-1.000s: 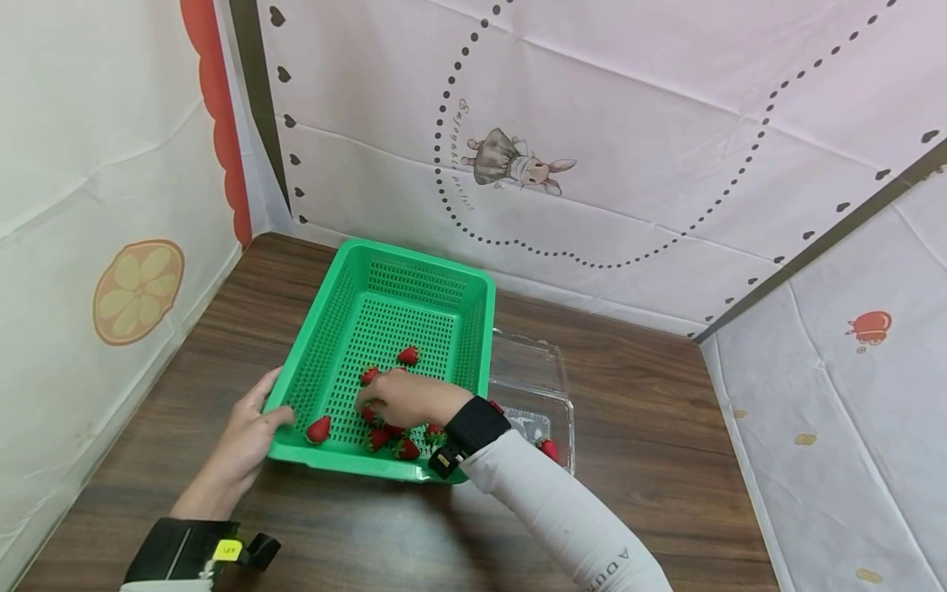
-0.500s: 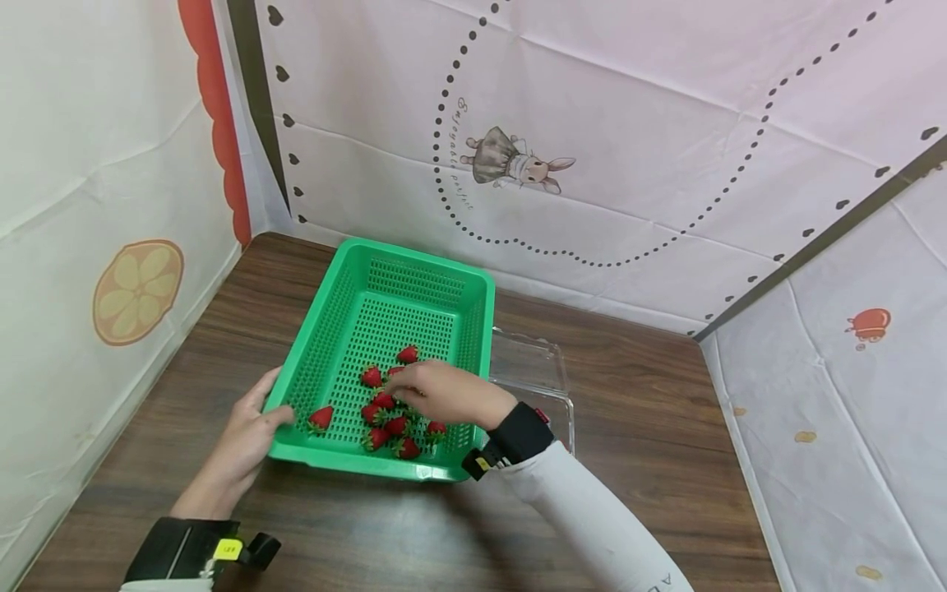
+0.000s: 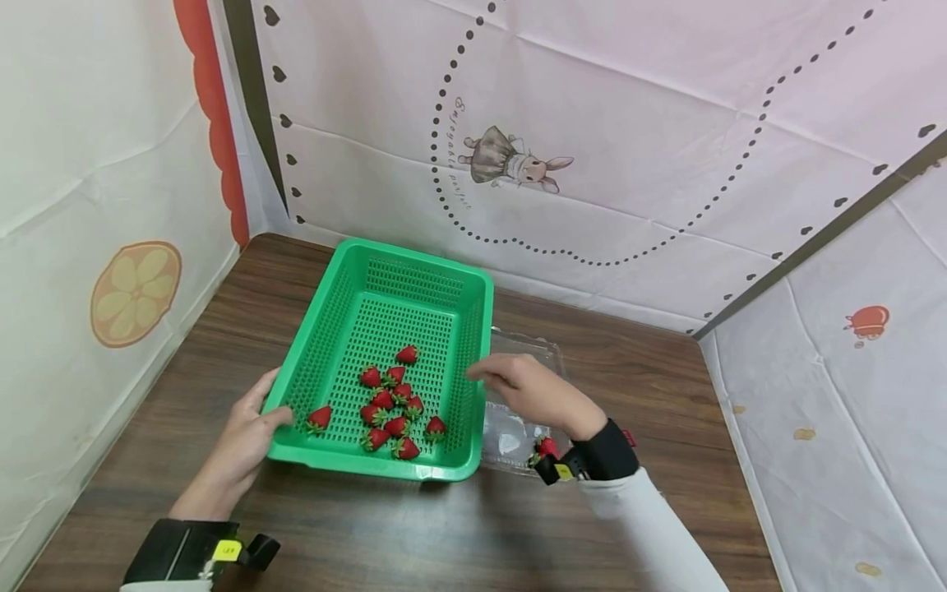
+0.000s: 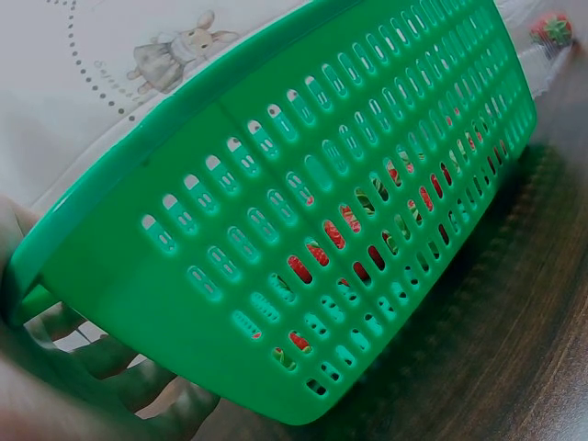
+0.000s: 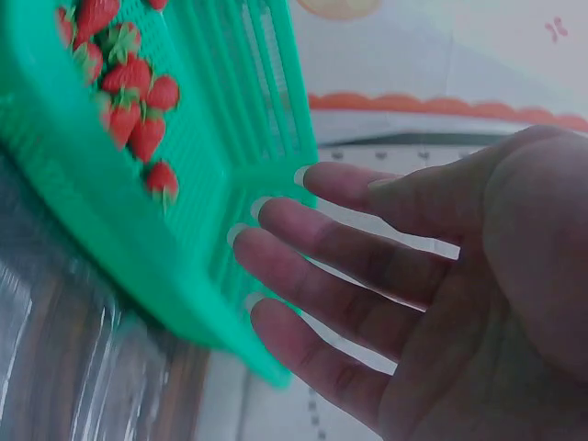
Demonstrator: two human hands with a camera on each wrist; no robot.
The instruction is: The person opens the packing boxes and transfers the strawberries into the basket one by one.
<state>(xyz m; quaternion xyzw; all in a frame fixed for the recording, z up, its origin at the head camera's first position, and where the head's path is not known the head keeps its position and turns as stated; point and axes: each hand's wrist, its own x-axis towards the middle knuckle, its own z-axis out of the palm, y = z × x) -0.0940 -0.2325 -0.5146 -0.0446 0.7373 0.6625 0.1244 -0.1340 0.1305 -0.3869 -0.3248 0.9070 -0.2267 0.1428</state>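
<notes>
My left hand (image 3: 244,436) grips the near left corner of a green plastic basket (image 3: 303,345), thumb over the rim and fingers against the outer wall. Several strawberries (image 3: 381,399) with green leaves lie on the basket's floor, mostly bunched toward the near end. Above the basket's right rim and the clear plastic box (image 3: 510,460), my right hand (image 3: 528,390) hovers with nothing in it; the right wrist view shows its fingers extended. A strawberry (image 3: 547,446) is in the clear box, partly covered by the wrist strap.
The basket and box stand on a dark wooden table (image 3: 629,370). White printed sheets (image 3: 592,164) rise behind and at both sides, close to the basket's far end.
My right hand has risen from among the strawberries and moved right, over the basket's rim toward the clear box. My left hand and the basket have stayed in place.
</notes>
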